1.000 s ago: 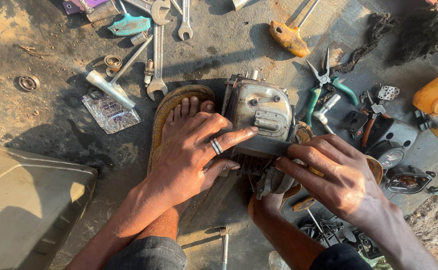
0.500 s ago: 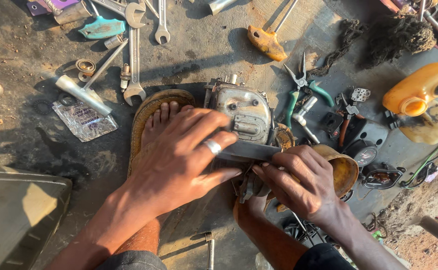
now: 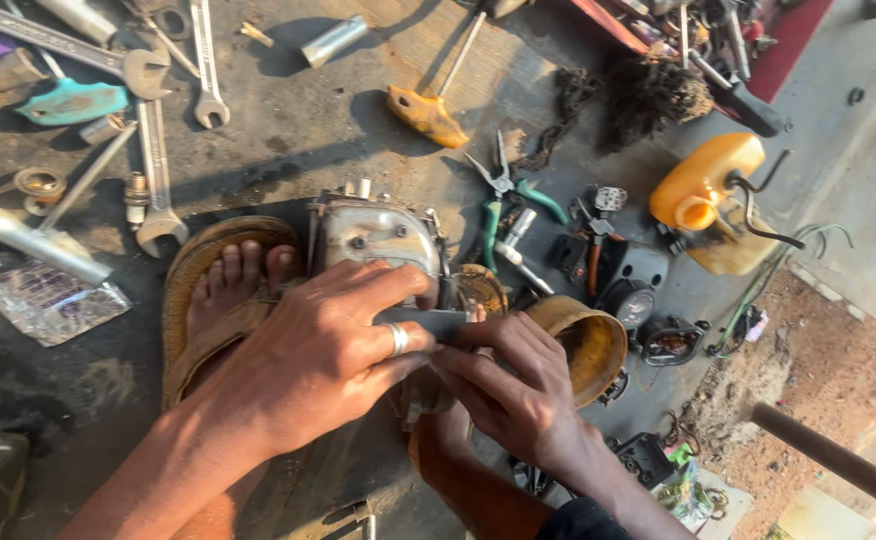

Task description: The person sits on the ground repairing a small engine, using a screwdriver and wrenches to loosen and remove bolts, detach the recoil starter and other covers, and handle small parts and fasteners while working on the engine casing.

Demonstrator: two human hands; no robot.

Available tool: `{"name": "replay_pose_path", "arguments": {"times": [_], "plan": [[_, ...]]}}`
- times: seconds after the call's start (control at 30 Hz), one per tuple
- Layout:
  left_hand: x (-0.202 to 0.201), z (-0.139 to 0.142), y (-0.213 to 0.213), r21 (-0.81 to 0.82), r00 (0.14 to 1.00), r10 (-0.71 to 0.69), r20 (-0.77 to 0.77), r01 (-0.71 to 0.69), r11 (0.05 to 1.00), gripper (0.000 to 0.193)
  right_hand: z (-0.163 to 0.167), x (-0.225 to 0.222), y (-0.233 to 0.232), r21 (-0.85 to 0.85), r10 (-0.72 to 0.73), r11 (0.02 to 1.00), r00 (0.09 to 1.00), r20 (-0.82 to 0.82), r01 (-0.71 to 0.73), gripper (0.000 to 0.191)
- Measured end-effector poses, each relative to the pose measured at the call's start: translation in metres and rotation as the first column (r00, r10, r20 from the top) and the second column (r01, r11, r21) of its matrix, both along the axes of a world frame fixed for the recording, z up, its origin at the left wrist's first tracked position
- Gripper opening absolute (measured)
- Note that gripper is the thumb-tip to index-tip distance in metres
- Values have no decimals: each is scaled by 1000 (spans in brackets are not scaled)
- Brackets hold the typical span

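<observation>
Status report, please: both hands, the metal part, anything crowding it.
Left hand and right hand pinch a flat grey piece against the metal engine part. Sandalled foot alongside; green pliers close.

my left hand (image 3: 323, 350) covers the metal casing's (image 3: 373, 235) lower half | flat grey piece (image 3: 436, 322) mostly under my fingers | right hand (image 3: 508, 385) hides my right foot
</observation>
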State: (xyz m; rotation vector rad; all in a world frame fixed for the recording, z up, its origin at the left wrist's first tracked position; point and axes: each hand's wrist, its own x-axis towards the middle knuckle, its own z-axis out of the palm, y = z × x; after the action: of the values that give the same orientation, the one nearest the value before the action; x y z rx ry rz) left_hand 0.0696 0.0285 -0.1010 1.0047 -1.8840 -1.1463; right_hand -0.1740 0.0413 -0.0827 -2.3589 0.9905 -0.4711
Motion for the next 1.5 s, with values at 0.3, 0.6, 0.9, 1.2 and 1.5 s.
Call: {"name": "replay_pose_path", "arguments": {"times": [0.3,0.6,0.9,1.2,1.5], "plan": [[-5,4,0,-60,998,-30,60,34,998,19,17,3,13,280,-608,774,790,77,568,27],[-4,1,9,-98,996,-43,72,50,994,20,-124,33,119,974,-992,-122,-31,-118,189,31],[-17,4,9,-89,991,-2,131,14,996,19,-68,-123,178,42,-593,708,626,-507,705,65],[-31,6,6,-105,987,4,162,14,994,27,-70,-155,186,371,-533,511,625,-570,775,47],[-27,5,6,-94,987,32,160,-17,995,22,12,-128,107,520,-787,401,574,-225,754,52]]}}
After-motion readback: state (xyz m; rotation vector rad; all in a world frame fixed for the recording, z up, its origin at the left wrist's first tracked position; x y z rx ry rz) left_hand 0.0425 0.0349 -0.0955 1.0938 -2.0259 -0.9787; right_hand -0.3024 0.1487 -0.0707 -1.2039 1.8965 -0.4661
